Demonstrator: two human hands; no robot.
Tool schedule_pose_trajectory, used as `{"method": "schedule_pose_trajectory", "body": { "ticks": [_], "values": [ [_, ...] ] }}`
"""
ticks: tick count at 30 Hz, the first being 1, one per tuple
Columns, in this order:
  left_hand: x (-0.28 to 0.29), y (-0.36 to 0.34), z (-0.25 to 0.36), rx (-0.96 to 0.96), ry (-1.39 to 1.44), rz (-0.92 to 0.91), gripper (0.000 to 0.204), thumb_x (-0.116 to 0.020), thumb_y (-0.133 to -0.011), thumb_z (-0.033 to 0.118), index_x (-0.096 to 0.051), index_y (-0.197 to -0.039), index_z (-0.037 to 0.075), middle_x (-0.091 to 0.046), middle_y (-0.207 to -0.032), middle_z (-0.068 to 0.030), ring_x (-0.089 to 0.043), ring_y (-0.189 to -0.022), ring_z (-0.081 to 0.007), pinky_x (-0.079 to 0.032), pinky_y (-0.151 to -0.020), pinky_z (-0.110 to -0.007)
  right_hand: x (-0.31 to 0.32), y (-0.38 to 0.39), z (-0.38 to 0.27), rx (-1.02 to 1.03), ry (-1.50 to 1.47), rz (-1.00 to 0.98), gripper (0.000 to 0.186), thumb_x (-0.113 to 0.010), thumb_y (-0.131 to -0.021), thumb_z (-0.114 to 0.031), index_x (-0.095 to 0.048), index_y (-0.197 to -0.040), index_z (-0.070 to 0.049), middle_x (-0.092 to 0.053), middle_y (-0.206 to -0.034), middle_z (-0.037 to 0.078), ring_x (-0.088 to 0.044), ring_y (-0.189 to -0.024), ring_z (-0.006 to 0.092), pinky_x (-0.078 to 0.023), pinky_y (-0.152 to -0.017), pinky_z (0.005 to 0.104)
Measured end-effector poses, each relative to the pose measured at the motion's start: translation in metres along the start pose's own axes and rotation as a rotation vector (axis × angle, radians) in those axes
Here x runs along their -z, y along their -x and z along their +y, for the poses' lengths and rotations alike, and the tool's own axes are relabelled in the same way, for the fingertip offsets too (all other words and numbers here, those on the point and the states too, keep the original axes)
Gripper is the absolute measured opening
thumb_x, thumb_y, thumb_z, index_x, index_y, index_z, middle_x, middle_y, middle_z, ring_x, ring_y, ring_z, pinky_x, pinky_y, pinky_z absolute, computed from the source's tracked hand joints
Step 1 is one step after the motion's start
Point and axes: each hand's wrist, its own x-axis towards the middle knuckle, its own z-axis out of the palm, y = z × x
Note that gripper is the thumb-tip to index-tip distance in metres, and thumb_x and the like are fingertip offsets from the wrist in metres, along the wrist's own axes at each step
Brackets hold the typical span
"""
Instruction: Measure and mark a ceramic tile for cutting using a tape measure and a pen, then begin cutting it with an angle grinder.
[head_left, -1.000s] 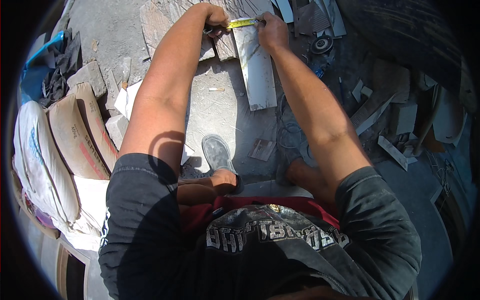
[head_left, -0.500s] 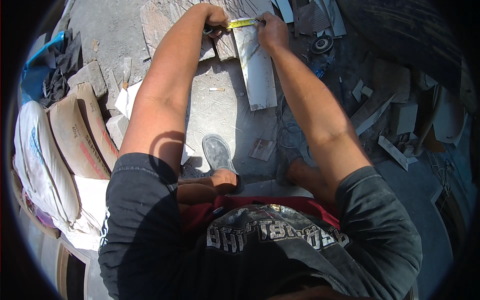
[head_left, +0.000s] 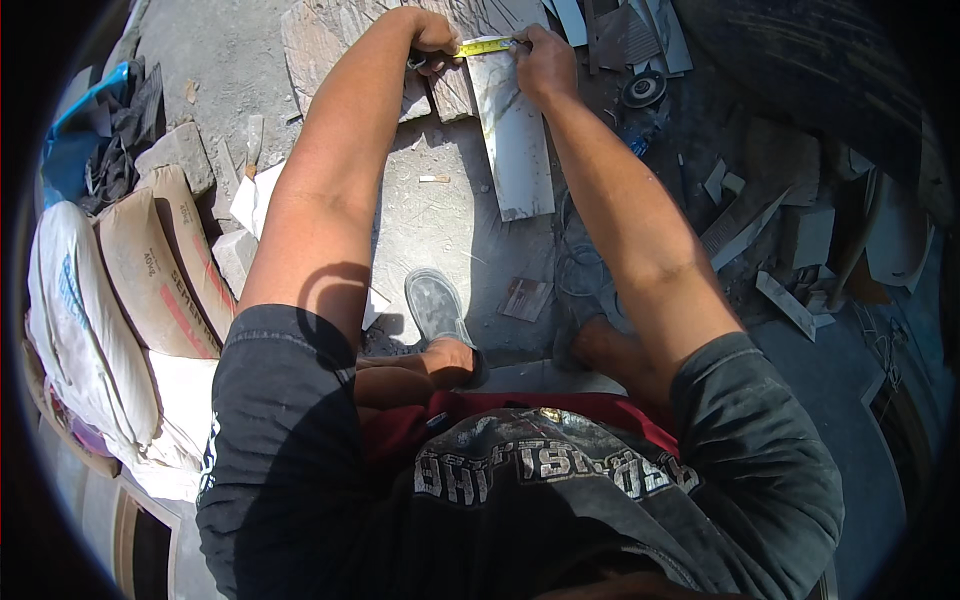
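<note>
A short length of yellow tape measure (head_left: pixel 485 47) is stretched between my hands, across the width of a white marbled tile strip (head_left: pixel 515 150). My left hand (head_left: pixel 433 38) is closed around the tape measure's left end; the case is mostly hidden under the fingers. On the tile's right edge, my right hand (head_left: pixel 545 62) pinches the other end of the tape. The tile strip rests on brownish wooden-looking boards (head_left: pixel 335 45), and its near end juts out toward my feet.
An angle grinder (head_left: pixel 643 90) with a dark disc lies right of my right hand. Offcuts and broken tile pieces (head_left: pixel 787 305) litter the right side. Full cement sacks (head_left: pixel 150 270) stand at the left. A small tile scrap (head_left: pixel 525 298) lies near my shoe (head_left: pixel 436 303).
</note>
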Motion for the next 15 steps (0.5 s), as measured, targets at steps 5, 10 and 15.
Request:
{"method": "schedule_pose_trajectory", "body": {
  "ticks": [5, 10, 15],
  "values": [
    [-0.001, 0.006, 0.003, -0.043, -0.08, 0.032, 0.023, -0.048, -0.1, 0.018, -0.067, -0.106, 0.006, -0.065, -0.071, -0.0076, -0.063, -0.062, -0.017, -0.05, -0.061, -0.035, 0.0, 0.001, -0.003, -0.042, -0.002, 0.009, 0.018, -0.073, -0.084, -0.017, -0.071, -0.101, -0.009, -0.069, -0.098, 0.015, -0.066, -0.094, 0.0351, -0.051, -0.083, 0.041],
    [-0.004, 0.01, 0.006, -0.034, -0.092, 0.06, 0.023, -0.048, -0.099, 0.017, -0.067, -0.105, 0.006, -0.066, -0.071, -0.0077, -0.062, -0.06, -0.0173, -0.051, -0.062, -0.035, 0.0, 0.001, -0.002, -0.032, -0.019, 0.001, 0.018, -0.073, -0.083, -0.017, -0.071, -0.1, -0.01, -0.068, -0.097, 0.014, -0.065, -0.094, 0.0357, -0.051, -0.083, 0.0426],
    [-0.003, 0.01, 0.01, -0.036, -0.043, 0.045, 0.023, -0.048, -0.1, 0.018, -0.067, -0.105, 0.006, -0.064, -0.071, -0.0068, -0.061, -0.06, -0.0163, -0.05, -0.061, -0.034, 0.002, 0.001, -0.002, -0.01, -0.021, -0.005, 0.018, -0.072, -0.085, -0.017, -0.071, -0.101, -0.009, -0.069, -0.097, 0.015, -0.065, -0.094, 0.0352, -0.051, -0.083, 0.0414]
  ]
}}
